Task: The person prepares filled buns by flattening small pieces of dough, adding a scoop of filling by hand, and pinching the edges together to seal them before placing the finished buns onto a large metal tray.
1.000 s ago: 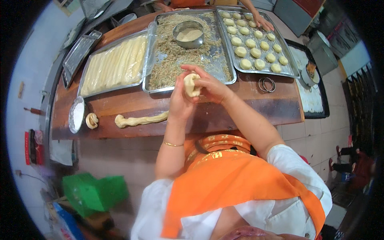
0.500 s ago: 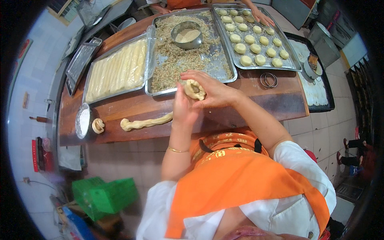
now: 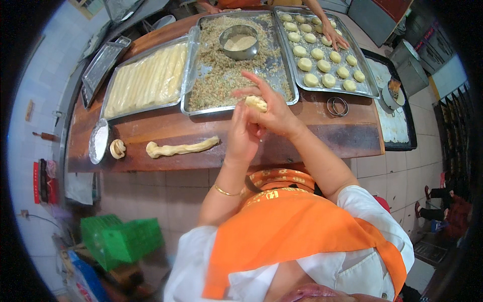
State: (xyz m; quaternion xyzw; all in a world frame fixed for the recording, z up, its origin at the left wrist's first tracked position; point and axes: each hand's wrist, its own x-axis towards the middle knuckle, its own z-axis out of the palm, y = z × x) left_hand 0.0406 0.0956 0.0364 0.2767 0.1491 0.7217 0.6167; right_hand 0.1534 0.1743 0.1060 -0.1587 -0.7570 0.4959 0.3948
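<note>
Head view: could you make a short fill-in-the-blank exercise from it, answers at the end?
The left hand and right hand hold a piece of dough ____ them.
The thin bracelet is on the person's ____ wrist.
The coiled dough lies to the ____ of the bowl.
The person's apron is ____ in colour.

Missing words: between; left; right; orange.

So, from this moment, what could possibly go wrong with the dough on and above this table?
The dough piece between the left hand and the right hand might tear if the pressure is uneven.

The dough rope lies uncovered close to the left wrist, which could brush against it.

A co-worker's hand is among the pale dough rounds and may dent one.
</note>
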